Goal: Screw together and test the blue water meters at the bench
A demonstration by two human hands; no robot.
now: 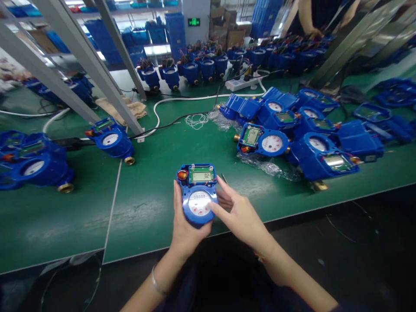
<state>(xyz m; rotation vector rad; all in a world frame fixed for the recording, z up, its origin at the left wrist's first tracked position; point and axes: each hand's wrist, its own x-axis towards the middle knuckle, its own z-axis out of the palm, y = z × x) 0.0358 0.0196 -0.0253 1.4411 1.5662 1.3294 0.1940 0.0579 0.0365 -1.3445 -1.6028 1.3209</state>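
we are gripping the blue meter (199, 221) at one o'clock from our curled left hand (186, 232). our half-open right hand (242, 216) is touching it towards ten o'clock.

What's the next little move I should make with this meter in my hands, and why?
I'd probably ease the right hand slightly off the dial: one of its digits overlaps the dial's right edge, while the left hand cradles the meter.
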